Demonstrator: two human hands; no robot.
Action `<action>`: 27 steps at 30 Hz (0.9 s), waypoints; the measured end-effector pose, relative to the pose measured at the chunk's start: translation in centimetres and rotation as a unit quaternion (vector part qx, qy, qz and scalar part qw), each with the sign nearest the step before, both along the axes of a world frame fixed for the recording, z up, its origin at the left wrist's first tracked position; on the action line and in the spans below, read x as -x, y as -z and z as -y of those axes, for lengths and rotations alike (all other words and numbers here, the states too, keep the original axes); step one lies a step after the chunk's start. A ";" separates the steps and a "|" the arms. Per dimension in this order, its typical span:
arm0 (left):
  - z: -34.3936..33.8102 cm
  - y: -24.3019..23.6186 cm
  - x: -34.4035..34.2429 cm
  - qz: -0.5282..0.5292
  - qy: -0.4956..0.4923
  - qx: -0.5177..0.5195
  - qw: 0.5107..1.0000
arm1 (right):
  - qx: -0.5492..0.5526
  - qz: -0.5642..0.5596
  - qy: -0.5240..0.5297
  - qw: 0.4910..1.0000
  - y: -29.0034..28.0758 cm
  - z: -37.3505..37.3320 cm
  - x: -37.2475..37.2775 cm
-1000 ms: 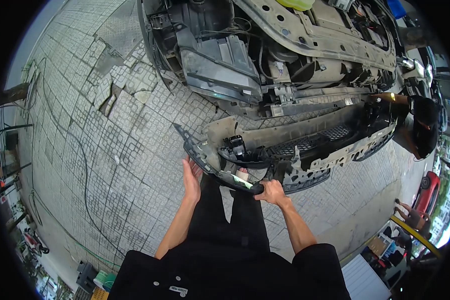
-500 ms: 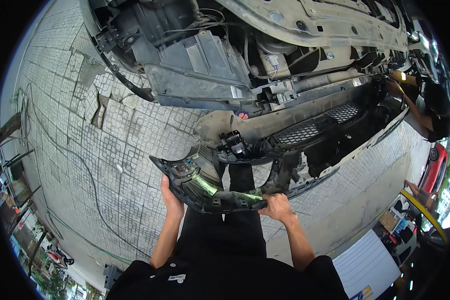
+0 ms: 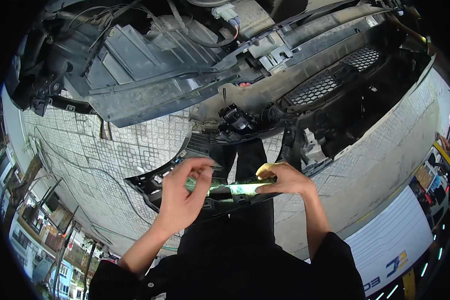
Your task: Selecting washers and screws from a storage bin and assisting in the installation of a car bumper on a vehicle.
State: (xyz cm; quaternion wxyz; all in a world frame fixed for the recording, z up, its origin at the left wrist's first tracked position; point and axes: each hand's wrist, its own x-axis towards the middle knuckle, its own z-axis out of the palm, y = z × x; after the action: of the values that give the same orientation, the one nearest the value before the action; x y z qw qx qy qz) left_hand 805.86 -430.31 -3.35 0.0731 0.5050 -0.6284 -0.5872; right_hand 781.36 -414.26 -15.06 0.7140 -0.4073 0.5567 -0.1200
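Note:
A dark car bumper (image 3: 220, 207), its inner side toward me, lies across in front of my legs. A bright pale-green strip (image 3: 242, 189) runs along its inside. My right hand (image 3: 287, 181) is closed at the strip's right end, thumb on the near side and fingers beyond, gripping the bumper there. My left hand (image 3: 182, 192) is raised over the bumper's left part, fingers curled toward the thumb; what they hold, if anything, cannot be made out. A small black fitting (image 3: 237, 119) with a thin stalk sits on the bumper beyond my hands.
Above the bumper is the car's dusty front underside, with a large grey plastic panel (image 3: 130, 65). A honeycomb grille (image 3: 315, 90) sits in the bumper's right half. Another person's arm (image 3: 410, 30) shows at far right. A white board (image 3: 385, 240) stands lower right; hoses cross the paving (image 3: 80, 145).
My left hand has come off the bumper's left end and risen over its inside. My right hand has shifted up onto the strip. The car now looks closer.

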 end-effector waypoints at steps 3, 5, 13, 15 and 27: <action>1.7 11.2 6.1 0.082 0.127 -0.072 0.986 | 0.066 -0.021 0.221 0.973 7.9 4.1 0.3; 2.6 21.5 7.6 0.184 0.169 0.023 0.968 | 0.081 -0.128 0.312 0.938 13.5 8.6 -0.3; 5.3 41.5 6.9 0.330 0.034 0.062 0.941 | 0.125 -0.276 0.367 0.880 28.2 20.3 -0.4; 6.1 43.6 5.6 0.214 -0.011 0.013 0.977 | 0.123 -0.214 0.377 0.893 31.1 21.6 -1.3; 3.4 40.0 8.2 0.025 -0.227 -0.160 0.960 | 0.127 -0.069 0.299 0.943 29.5 21.5 0.7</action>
State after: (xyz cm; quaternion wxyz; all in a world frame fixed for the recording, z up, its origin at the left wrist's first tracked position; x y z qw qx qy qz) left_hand 797.64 -433.67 -43.31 0.1071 0.6537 -0.3968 -0.6354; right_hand 780.71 -435.80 -44.53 0.5479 -0.3167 0.6805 -0.3694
